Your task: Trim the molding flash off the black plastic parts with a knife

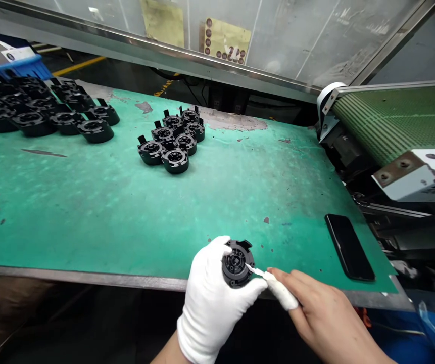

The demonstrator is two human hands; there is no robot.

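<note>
My left hand (217, 298), in a white glove, is closed around a round black plastic part (236, 263) near the table's front edge. The part's ribbed inner face is turned up, and a tab stands out at its far rim. Bare except for a white covering on one digit, my right hand (308, 303) pinches a thin, pale pointed tool (254, 270). Its tip meets the right side of the part's face; most of its handle is hidden by the fingers. Beyond my hands, a group of similar black parts (175, 160) stands on the green table (262, 187).
Many more black parts (33, 121) crowd the table's far left, before a blue bin (31, 65). A dark phone (349, 247) lies at right. A green conveyor belt (402, 119) and its white bracket (422, 174) border the right side. A metal-framed panel (289, 35) rises behind.
</note>
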